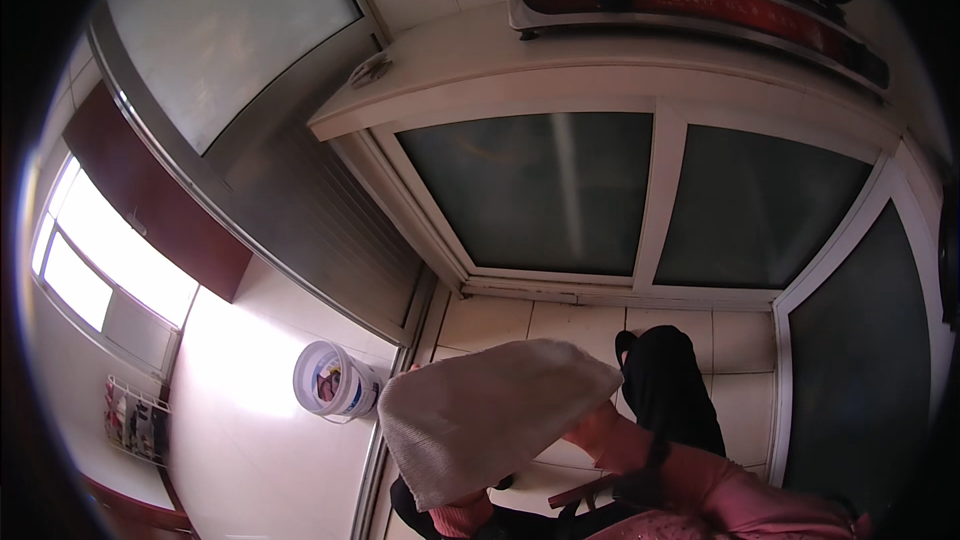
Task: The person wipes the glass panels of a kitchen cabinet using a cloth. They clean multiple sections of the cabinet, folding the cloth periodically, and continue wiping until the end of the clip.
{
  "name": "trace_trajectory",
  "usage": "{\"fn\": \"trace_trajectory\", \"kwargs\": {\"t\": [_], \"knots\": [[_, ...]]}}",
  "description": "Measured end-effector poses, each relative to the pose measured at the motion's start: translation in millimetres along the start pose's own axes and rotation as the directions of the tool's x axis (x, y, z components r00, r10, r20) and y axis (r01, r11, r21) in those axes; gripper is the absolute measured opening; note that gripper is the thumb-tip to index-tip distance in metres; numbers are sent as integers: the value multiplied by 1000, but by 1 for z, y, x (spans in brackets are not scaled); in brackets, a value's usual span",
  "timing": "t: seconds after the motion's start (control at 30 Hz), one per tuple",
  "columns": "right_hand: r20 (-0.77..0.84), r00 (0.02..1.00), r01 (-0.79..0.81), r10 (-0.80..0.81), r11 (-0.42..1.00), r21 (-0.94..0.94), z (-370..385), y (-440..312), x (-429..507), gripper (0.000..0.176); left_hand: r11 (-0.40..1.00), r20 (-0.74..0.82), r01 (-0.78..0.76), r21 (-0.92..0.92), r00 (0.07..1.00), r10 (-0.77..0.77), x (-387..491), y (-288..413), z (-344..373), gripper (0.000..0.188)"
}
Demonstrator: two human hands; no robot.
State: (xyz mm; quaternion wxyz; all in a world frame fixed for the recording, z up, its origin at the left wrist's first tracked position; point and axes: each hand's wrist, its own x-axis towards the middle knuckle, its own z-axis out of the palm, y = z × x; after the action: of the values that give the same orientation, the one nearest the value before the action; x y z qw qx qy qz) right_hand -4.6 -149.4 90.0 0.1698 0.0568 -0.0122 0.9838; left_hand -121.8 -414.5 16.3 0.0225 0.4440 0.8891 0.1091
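A grey-beige towel (495,416), apparently folded, spreads in front of my body above the tiled floor. My right hand (590,431) grips its right edge, with the fingers hidden under the fabric. At the lower edge, my left hand (466,500) is mostly covered by the towel and appears to hold it from beneath. Fingertips just show past the towel's far left edge. Both forearms wear pink sleeves, and dark-trousered legs sit on either side of the cloth.
A white plastic bucket (337,382) with items inside stands left beyond the sliding-door track. Ahead is a counter (480,64) with frosted-glass cabinet doors (540,195), bearing a gas stove (697,7) and a small crumpled cloth (370,71). A wire rack (139,420) stands far left.
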Motion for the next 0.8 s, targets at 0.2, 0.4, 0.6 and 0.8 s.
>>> {"fn": "trace_trajectory", "kwargs": {"t": [0.2, 0.4, 0.6, 0.8], "knots": [[-122, 988, 84, -99, 989, -122, 21, -19, 15, 36, 989, -24, -95, 114, 995, 99, 18, 18, 10, 53], [-102, 995, -16, 5, 994, -111, 58, -7, 18, 50, 333, -169, -72, -940, 948, -270, 61, 87, -65, 47], [-210, 978, -117, 2, 835, -538, 86, 39, 29, 53, -533, -72, -401, -745, 843, -534, 114, 120, -113, 35], [212, 977, 210, 35, 58, -976, 89, 80, 36, 51, -286, -169, -405, -868, 784, -597, 108, 111, -110, 34]]}}
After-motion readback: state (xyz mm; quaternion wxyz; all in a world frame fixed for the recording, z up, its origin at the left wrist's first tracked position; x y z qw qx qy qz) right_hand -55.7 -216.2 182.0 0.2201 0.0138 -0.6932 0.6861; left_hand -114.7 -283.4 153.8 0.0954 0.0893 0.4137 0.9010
